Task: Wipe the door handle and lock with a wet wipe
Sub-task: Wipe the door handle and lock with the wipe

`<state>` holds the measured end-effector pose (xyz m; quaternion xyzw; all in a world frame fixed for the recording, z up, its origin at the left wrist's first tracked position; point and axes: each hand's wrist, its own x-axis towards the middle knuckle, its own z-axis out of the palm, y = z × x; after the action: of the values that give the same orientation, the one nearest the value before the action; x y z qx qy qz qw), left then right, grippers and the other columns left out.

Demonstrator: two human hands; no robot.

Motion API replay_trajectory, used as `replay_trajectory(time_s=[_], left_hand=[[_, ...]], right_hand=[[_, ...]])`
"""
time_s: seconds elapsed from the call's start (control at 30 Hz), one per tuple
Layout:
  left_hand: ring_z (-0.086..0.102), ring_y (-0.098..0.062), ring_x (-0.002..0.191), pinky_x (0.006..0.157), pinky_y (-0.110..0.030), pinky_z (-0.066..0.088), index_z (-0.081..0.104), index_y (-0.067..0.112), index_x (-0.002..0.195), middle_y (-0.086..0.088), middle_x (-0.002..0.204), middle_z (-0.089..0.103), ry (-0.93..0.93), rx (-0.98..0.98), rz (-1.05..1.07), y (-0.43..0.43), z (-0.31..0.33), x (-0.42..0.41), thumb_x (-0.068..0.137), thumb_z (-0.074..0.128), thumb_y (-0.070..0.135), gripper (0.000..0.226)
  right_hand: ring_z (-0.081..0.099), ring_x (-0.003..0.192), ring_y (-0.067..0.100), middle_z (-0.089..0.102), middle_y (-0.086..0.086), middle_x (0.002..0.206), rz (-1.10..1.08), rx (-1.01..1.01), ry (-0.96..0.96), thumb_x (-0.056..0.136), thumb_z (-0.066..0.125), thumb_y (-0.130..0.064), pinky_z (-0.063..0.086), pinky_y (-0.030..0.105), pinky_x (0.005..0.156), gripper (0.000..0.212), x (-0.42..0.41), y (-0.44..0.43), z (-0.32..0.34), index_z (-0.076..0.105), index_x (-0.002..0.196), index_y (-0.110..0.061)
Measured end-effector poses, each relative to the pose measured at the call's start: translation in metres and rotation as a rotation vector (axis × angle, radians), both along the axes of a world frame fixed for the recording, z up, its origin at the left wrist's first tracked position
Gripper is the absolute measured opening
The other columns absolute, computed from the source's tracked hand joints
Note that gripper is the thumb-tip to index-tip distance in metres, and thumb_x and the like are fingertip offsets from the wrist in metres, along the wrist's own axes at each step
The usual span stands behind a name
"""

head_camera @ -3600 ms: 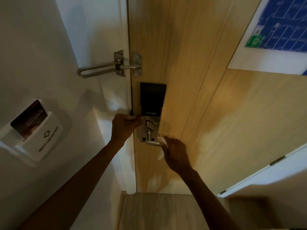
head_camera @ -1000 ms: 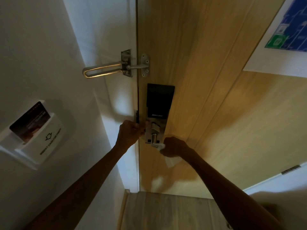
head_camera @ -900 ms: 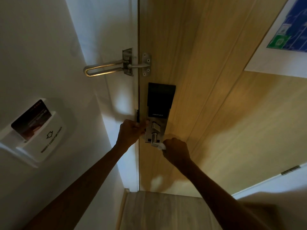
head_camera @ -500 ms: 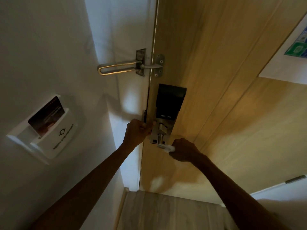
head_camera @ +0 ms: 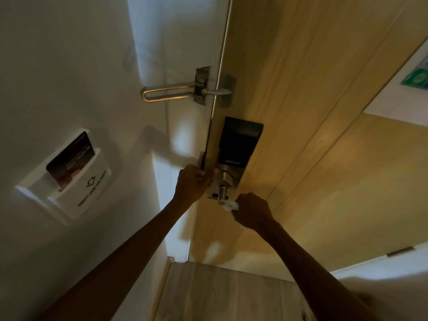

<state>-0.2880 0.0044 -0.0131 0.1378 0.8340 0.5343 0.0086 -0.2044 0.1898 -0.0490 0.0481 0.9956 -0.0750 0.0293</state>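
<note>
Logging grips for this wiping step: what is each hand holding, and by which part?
The right hand grips the bunched wet wipe against the door handle's free end; the left hand grips the door edge beside the lock.

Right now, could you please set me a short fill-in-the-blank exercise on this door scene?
1. The right hand holds the wipe against the tip of the ____.
2. The left hand grips the ____ of the door, beside the lock.
3. A dark card stands in a white holder on the ____.
4. The metal latch sits ____ the lock.
Missing words: handle; edge; wall; above.
</note>
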Motion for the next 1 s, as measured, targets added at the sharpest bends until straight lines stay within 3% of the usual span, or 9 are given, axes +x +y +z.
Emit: replay_trajectory(time_s=[0.13,0.27,0.43,0.53,0.67,0.83,1.0], left_hand=[[0.073,-0.025,0.068,0.079,-0.037,0.058,0.073,-0.005,0.07,-0.019,0.069,0.074,0.027,-0.09,-0.012,0.0,0.006,0.0,0.092,0.06,0.044,0.056],[0.075,-0.029,0.072,0.079,-0.042,0.059,0.072,-0.008,0.07,-0.022,0.07,0.074,0.028,-0.108,-0.05,-0.001,0.011,-0.002,0.093,0.06,0.042,0.056],[0.074,-0.03,0.072,0.081,-0.046,0.059,0.07,-0.01,0.068,-0.023,0.069,0.072,-0.023,-0.046,-0.082,-0.004,0.008,-0.008,0.09,0.065,0.04,0.055],[0.074,-0.031,0.072,0.08,-0.047,0.06,0.071,-0.008,0.067,-0.022,0.067,0.072,-0.03,-0.035,-0.088,-0.003,0.007,-0.009,0.09,0.066,0.039,0.053],[0.075,-0.029,0.071,0.078,-0.047,0.061,0.073,-0.008,0.07,-0.02,0.068,0.073,-0.049,-0.001,-0.104,-0.002,0.003,-0.012,0.089,0.068,0.038,0.05],[0.075,-0.026,0.073,0.082,-0.048,0.061,0.073,-0.007,0.075,-0.02,0.074,0.075,-0.071,-0.001,-0.11,-0.005,-0.004,-0.014,0.087,0.067,0.044,0.053],[0.075,-0.027,0.077,0.085,-0.049,0.06,0.072,-0.009,0.08,-0.022,0.079,0.075,-0.111,0.012,-0.135,-0.005,-0.001,-0.017,0.087,0.067,0.042,0.052]], right_hand=[[0.062,0.081,0.03,0.061,0.01,0.089,0.007,0.052,0.034,0.091,0.054,-0.034,0.039,0.029,0.062,0.025,0.001,-0.006,0.004,0.058,0.09,-0.01],[0.062,0.066,0.036,0.063,0.018,0.074,0.004,-0.042,0.187,0.086,0.064,-0.02,0.037,0.031,0.057,0.021,-0.005,-0.044,0.004,0.061,0.079,-0.001],[0.061,0.079,0.025,0.062,0.008,0.09,-0.063,0.041,0.064,0.092,0.052,-0.036,0.034,0.026,0.061,0.027,0.008,-0.005,0.004,0.058,0.09,-0.01],[0.063,0.075,0.026,0.061,0.006,0.081,-0.089,-0.006,0.095,0.089,0.055,-0.031,0.04,0.027,0.06,0.022,-0.001,-0.026,0.006,0.058,0.084,-0.01],[0.062,0.063,0.028,0.063,0.009,0.071,-0.152,-0.049,0.163,0.081,0.06,-0.02,0.035,0.026,0.055,0.014,-0.008,-0.053,0.007,0.057,0.071,-0.01],[0.062,0.068,0.026,0.063,0.008,0.076,-0.093,-0.016,0.134,0.086,0.058,-0.031,0.039,0.025,0.058,0.022,0.015,-0.004,0.006,0.061,0.077,-0.011],[0.06,0.065,0.019,0.052,-0.002,0.067,-0.097,-0.054,0.115,0.088,0.062,-0.035,0.038,0.024,0.057,0.026,0.026,0.032,0.005,0.06,0.075,-0.013]])
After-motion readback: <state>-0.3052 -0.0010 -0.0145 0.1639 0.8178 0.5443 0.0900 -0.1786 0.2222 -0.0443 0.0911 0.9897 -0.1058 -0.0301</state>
